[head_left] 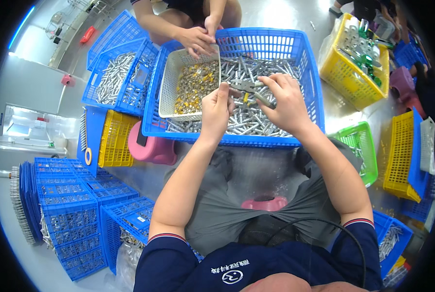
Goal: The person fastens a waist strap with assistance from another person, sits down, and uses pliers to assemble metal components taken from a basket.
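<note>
My right hand (286, 104) is closed round the handles of a pair of pliers (247, 86), whose metal jaws point left toward my other hand. A small yellow piece shows just below the jaws. My left hand (215, 113) is pinched closed at the jaws' tips; what sits between its fingers is too small to make out. Both hands are over a large blue basket (188, 136) full of loose silvery metal tubes (261, 124). Inside it, on the left, rests a white basket (166, 92) with many small yellow and grey pieces (194, 90).
Across the basket, another person's hands (198, 41) meet at the white basket's far rim. Blue crates of metal parts (114, 73) stand at left, with more stacked (71, 209) lower down. A pink stool (151, 146), a yellow basket (346, 82) and a green basket (370, 151) are nearby.
</note>
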Available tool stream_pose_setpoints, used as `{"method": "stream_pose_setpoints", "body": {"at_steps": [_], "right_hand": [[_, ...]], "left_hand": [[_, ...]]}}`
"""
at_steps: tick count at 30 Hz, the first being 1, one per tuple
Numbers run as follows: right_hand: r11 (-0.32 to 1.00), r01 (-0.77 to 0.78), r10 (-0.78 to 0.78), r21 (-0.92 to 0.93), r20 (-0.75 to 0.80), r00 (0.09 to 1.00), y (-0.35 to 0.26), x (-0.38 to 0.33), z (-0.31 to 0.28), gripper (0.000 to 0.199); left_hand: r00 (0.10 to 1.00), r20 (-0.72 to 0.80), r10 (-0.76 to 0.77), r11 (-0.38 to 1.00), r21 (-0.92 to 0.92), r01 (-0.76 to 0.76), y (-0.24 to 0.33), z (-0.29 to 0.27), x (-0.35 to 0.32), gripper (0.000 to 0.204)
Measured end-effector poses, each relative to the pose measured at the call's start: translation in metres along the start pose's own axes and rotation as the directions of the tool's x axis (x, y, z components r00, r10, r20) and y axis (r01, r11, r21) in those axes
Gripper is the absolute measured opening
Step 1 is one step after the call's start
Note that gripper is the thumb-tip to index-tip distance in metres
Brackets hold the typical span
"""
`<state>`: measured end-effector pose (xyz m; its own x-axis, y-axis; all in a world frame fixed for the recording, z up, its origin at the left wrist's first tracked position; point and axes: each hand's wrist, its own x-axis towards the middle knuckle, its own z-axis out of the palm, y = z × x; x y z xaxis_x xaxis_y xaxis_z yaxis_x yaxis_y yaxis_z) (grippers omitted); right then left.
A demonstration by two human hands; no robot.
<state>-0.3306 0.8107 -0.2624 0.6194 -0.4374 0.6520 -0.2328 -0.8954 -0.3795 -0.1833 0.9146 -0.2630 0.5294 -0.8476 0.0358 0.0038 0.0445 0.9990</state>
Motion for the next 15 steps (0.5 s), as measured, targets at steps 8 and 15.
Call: {"method": "stream_pose_setpoints", "body": {"at_steps": [8, 15], "right_hand": [[1.0, -0.004, 0.003, 0.018, 0.011, 1.0, -0.0032, -0.0031, 0.0028, 0.047], [1.0, -0.013, 0.013, 0.015, 0.008, 1.0, -0.0081, -0.0019, 0.0002, 0.047]], "left_hand": [[0.997, -0.002, -0.074, 0.996, 0.052, 0.074, 0.0011, -0.0052, 0.0009, 0.062], [0.953, 0.175, -0.245, 0.902, -0.318, 0.291, 0.0049, -0.0074, -0.0034, 0.045]]}}
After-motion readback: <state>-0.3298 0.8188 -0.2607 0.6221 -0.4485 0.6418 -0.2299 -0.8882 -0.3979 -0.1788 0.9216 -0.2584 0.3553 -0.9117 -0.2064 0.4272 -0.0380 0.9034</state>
